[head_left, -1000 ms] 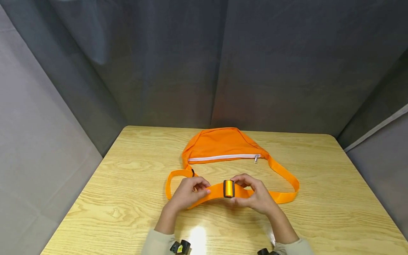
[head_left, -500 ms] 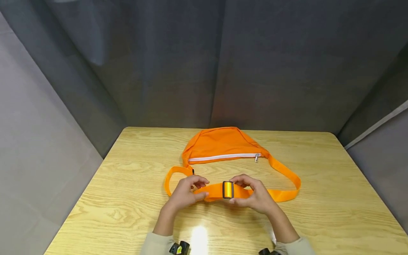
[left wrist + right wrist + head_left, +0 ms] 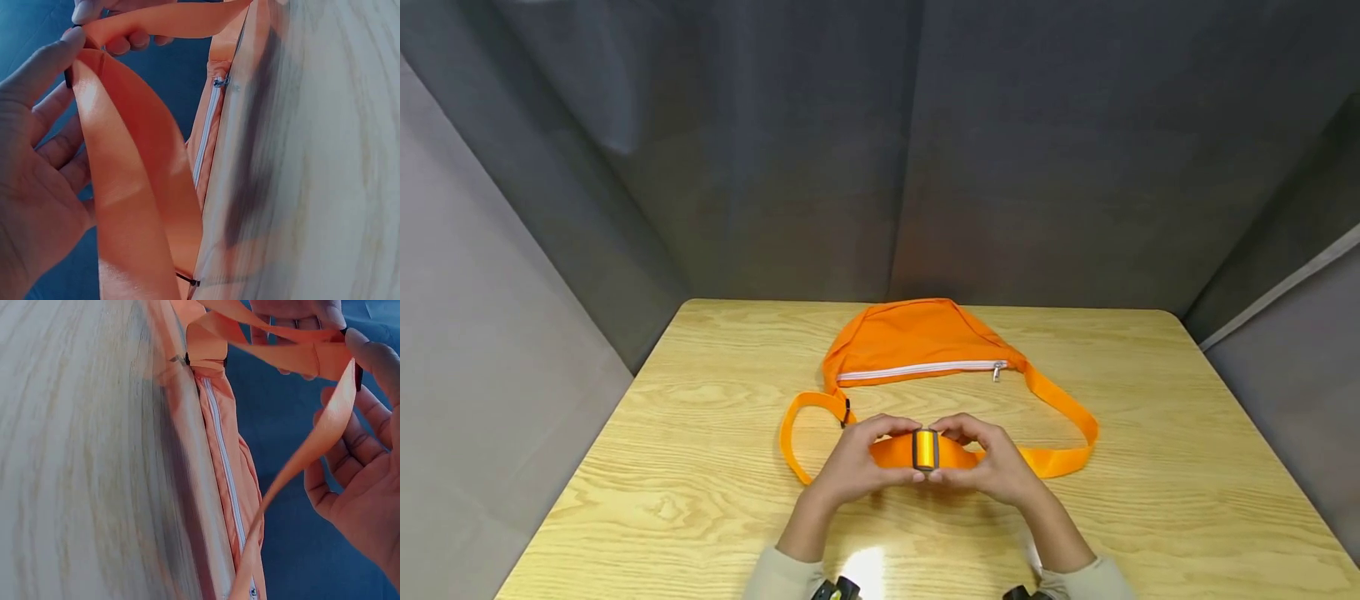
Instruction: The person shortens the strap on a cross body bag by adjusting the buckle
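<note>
An orange waist bag (image 3: 925, 337) with a white zipper lies flat at the back of the table. Its orange strap (image 3: 1060, 461) loops toward the front, and a black slide buckle (image 3: 926, 450) on it is held up between both hands. The left hand (image 3: 859, 467) pinches the buckle's left side between thumb and fingers. From the right, the right hand (image 3: 992, 465) pinches the same buckle, its thumb close to the left thumb. In the left wrist view two layers of strap (image 3: 125, 181) hang from the buckle, past the left palm.
The wooden table (image 3: 662, 467) reaches back to a dark grey curtain (image 3: 790, 167). At the bag's left end a second black strap fitting (image 3: 846, 412) lies by a strap loop. The zipper pull (image 3: 997, 372) sits at the right end of the zipper.
The left hand has let its grip on the strap go, moved right and taken hold of the buckle. The right hand keeps its hold on the buckle, which has shifted slightly left.
</note>
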